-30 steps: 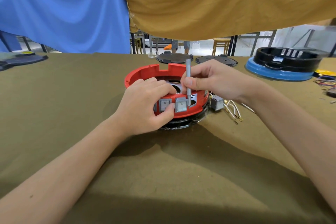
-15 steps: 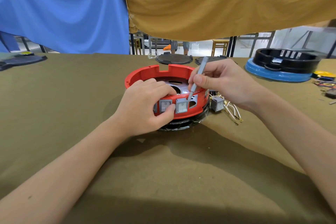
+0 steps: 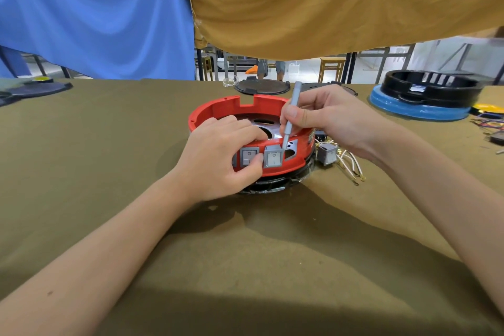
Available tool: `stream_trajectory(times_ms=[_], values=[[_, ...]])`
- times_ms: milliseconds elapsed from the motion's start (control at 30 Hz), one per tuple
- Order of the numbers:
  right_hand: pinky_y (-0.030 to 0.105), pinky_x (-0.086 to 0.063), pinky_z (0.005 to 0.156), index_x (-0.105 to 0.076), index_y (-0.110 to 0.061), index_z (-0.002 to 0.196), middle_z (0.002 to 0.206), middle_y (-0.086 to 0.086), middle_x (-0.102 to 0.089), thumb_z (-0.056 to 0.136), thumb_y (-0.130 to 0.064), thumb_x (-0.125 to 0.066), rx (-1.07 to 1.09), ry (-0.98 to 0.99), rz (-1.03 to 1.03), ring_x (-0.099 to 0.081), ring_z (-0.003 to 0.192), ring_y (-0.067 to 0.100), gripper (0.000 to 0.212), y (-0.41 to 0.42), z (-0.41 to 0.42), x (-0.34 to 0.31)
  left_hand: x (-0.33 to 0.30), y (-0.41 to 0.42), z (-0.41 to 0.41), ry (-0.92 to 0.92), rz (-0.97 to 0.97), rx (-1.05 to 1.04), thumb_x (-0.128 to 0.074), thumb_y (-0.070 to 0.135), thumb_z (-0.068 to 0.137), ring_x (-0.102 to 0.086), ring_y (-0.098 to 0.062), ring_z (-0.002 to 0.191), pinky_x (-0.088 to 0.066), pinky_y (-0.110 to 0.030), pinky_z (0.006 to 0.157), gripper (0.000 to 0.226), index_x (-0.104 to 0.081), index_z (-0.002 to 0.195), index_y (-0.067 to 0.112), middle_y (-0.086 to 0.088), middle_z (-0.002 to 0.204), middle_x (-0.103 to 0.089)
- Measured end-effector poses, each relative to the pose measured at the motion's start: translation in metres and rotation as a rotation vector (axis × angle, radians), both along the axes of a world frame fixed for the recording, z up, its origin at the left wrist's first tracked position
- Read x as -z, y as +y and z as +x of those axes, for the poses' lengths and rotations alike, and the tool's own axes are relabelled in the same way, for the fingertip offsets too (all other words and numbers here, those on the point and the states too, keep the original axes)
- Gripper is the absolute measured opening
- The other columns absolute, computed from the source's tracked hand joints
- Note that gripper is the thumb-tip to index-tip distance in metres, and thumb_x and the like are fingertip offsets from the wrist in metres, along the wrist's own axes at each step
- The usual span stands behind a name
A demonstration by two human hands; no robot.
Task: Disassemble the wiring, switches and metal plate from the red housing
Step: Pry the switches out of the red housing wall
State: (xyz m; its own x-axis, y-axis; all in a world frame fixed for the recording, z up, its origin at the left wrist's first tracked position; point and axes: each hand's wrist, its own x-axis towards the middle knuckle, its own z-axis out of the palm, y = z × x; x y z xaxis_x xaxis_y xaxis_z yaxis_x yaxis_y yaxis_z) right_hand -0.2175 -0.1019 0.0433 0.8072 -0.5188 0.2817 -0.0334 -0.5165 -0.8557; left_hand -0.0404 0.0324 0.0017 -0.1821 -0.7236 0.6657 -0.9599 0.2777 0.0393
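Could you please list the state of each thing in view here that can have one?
Red housing: upright on the table, held steady.
Left hand: grips the housing wall, thumb by the switches.
Right hand: holds the tool.
Tool: tilted, tip at the right switch's top corner.
Left switch: seated in the wall.
Right switch: in its slot, being pried.
Loose switch: out, on the table, wires attached.
Metal plate: inside the housing.

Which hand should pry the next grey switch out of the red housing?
Right. The right hand already grips the grey tool, tip at the switch in the red housing. The left hand is busy steadying the housing.
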Motion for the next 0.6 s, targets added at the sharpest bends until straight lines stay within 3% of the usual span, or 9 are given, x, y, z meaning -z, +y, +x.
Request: stream_trajectory(times_ms=[167, 300, 500, 600], values=[[0.014, -0.050, 0.072, -0.074, -0.008, 0.092, 0.085, 0.000, -0.074, 0.095, -0.019, -0.063, -0.042, -0.057, -0.122, -0.066, 0.078, 0.007, 0.016, 0.0049, -0.0071, 0.0054, 0.0000, 0.0003, 0.0001, 0.009, -0.011, 0.008, -0.046, 0.044, 0.085, -0.044, 0.000, 0.075, -0.027, -0.011, 0.068, 0.039, -0.071, 0.099, 0.017, 0.008, 0.090, -0.071], [0.014, -0.047, 0.068, -0.074, -0.006, 0.091, 0.087, 0.016, -0.071, 0.095, -0.020, -0.064, -0.042, -0.041, -0.147, -0.058, 0.071, 0.010, 0.018, 0.0071, -0.0055, 0.0073, 0.0008, -0.0004, 0.0010, 0.006, 0.001, 0.000, -0.046, 0.044, 0.085, -0.046, 0.000, 0.075, -0.034, -0.016, 0.065, 0.039, -0.071, 0.100, 0.019, 0.010, 0.090, -0.070], [0.008, -0.045, 0.065, -0.075, -0.009, 0.088, 0.080, 0.001, -0.071, 0.096, -0.022, -0.062, -0.028, -0.007, -0.108, -0.061, 0.070, -0.001, 0.019, 0.0067, -0.0038, 0.0050, 0.0012, -0.0010, 0.0018, -0.002, 0.008, -0.008, -0.046, 0.044, 0.085, -0.046, -0.002, 0.076, -0.033, -0.016, 0.067, 0.039, -0.071, 0.101, 0.019, 0.010, 0.090, -0.070], [0.009, -0.046, 0.066, -0.075, -0.014, 0.086, 0.082, 0.000, -0.073, 0.096, -0.025, -0.063, -0.016, 0.022, -0.100, -0.063, 0.072, 0.001, 0.019, 0.0061, -0.0020, 0.0027, 0.0011, -0.0005, 0.0014, -0.002, 0.004, -0.008, -0.046, 0.043, 0.084, -0.045, -0.002, 0.077, -0.032, -0.016, 0.067, 0.039, -0.071, 0.102, 0.018, 0.009, 0.091, -0.070]])
